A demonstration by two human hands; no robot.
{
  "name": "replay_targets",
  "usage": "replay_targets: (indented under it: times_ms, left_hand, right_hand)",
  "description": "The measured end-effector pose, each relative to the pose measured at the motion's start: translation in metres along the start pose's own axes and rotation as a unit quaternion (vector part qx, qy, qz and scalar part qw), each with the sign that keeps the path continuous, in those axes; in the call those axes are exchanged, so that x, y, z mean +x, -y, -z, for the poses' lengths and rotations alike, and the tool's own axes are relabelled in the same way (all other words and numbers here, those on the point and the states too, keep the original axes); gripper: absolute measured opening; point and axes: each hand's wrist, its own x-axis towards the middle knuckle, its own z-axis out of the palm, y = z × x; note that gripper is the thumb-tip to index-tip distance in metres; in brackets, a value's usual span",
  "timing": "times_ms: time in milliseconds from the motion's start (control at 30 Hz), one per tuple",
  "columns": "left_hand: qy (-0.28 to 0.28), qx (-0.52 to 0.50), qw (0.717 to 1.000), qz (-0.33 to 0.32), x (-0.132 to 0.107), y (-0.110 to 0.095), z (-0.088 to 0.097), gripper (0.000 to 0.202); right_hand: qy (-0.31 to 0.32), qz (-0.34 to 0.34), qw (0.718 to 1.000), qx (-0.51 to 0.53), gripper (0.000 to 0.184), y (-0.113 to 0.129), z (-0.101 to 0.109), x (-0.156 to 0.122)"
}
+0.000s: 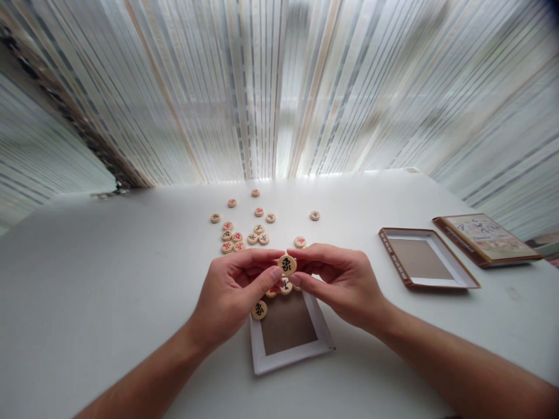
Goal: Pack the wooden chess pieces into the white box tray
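My left hand (pixel 233 291) and my right hand (pixel 338 279) meet over the middle of a white table (pixel 109 279). Together they pinch one round wooden chess piece (pixel 287 265) with a black character, held flat side toward me between thumbs and forefingers. Below the hands lies a shallow white box tray (pixel 288 343) with a brown bottom. A black-marked piece (pixel 259 309) rests at its left edge, and two more pieces (pixel 285 286) sit just under my fingers. Several more pieces (pixel 244 233), marked in red or black, lie scattered beyond my hands.
To the right lie another open box tray (pixel 425 259) with a brown rim and a printed box lid (pixel 484 237) near the table's right edge. Striped sheer curtains (pixel 279 87) hang behind the table.
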Motion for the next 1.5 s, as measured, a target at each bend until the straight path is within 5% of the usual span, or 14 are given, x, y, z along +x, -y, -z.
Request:
replay_targets:
  times_ms: [433,700,1000,1267,1500]
  left_hand:
    - [0.017,0.034,0.999,-0.025,-0.005,0.004,-0.001,0.018]
    - [0.025,0.060,0.997,-0.036,-0.009,0.005,-0.001,0.030]
    - [0.070,0.154,0.979,-0.113,-0.009,0.008,0.000,0.026]
    - [0.051,0.054,0.996,-0.040,-0.009,0.004,-0.002,0.023]
    - [0.048,0.029,0.998,-0.020,-0.008,0.001,-0.003,0.028]
  right_hand:
    - [-0.007,-0.073,0.997,-0.033,0.012,0.009,-0.001,0.002]
    - [0.010,-0.145,0.989,-0.019,0.036,0.018,-0.003,0.004]
    - [0.010,-0.206,0.976,0.065,0.036,0.021,-0.005,0.003]
    - [0.013,-0.258,0.946,0.197,0.028,0.020,-0.005,0.006]
    - [0.010,-0.285,0.937,0.201,0.033,0.025,-0.006,0.008]
